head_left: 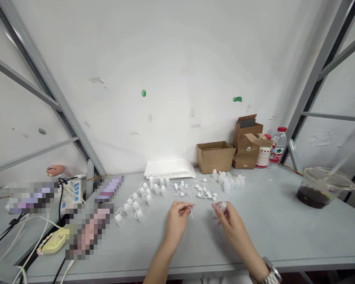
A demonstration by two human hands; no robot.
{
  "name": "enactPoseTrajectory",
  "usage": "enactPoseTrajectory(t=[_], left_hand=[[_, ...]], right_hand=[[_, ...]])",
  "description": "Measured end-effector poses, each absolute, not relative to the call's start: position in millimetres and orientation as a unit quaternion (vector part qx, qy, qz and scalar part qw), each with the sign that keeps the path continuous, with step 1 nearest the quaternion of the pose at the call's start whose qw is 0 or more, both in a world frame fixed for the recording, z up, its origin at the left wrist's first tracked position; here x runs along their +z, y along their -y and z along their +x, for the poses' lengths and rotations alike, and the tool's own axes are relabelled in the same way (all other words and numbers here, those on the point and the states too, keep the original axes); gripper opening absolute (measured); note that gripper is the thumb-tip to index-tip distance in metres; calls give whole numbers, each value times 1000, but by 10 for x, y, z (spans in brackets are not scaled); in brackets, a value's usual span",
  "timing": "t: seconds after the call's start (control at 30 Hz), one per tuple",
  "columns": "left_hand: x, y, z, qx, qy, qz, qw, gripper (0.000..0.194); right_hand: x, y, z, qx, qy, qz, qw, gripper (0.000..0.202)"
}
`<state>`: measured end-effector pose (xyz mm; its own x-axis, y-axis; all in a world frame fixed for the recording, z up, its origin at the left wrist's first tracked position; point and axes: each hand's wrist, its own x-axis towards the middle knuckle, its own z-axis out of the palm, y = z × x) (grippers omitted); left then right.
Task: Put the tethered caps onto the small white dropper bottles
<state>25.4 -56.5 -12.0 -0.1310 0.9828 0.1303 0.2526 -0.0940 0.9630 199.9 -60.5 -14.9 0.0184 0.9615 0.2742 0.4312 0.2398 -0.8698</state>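
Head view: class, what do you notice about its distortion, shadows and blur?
Head view: metal posts splay outward, suggesting a wide lens; soft shadow below the right hand; its fingertips look slightly blurred; mosaic blocks obscure the pink item.

We see a grey tabletop (272, 232), plain white sheets (169, 167) and a brown cardboard box (215, 157). The bottle's cap (282, 129) is red, and we see the cup (263, 157) white with red dots.

The smooth matt grey bench (272, 228) carries, left of its brown corrugated cardboard box (215, 159), flat white paper sheets (169, 169); far right of the box, a glossy clear plastic bowl (316, 189).
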Motion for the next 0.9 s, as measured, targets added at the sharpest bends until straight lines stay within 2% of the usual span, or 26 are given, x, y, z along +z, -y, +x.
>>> enactPoseTrajectory(t=[0.07, 0.13, 0.3, 0.47, 0.57, 0.67, 0.9], left_hand=[[-123, 609, 180, 521, -556, 515, 393, 18], [-105, 658, 130, 535, -548, 486, 420, 16], [-8, 780, 71, 553, -523, 411, 502, 25], [16, 848, 72, 574, -466, 293, 607, 24], [-12, 854, 97, 573, -432, 267, 643, 21], [-41, 849, 122, 571, -414, 251, 663, 17], [-30, 851, 143, 564, -423, 272, 655, 17]], right_hand=[[-205, 768, 1808, 389, 627, -492, 462, 26], [-257, 867, 1656, 426, 622, -468, 461, 24], [-344, 962, 1467, 406, 639, -449, 475, 23], [-377, 1026, 1422, 402, 637, -417, 508, 34], [-361, 1025, 1428, 416, 633, -418, 501, 27], [-351, 1005, 1444, 431, 614, -447, 487, 20], [-383, 995, 1449, 440, 603, -453, 488, 21]])
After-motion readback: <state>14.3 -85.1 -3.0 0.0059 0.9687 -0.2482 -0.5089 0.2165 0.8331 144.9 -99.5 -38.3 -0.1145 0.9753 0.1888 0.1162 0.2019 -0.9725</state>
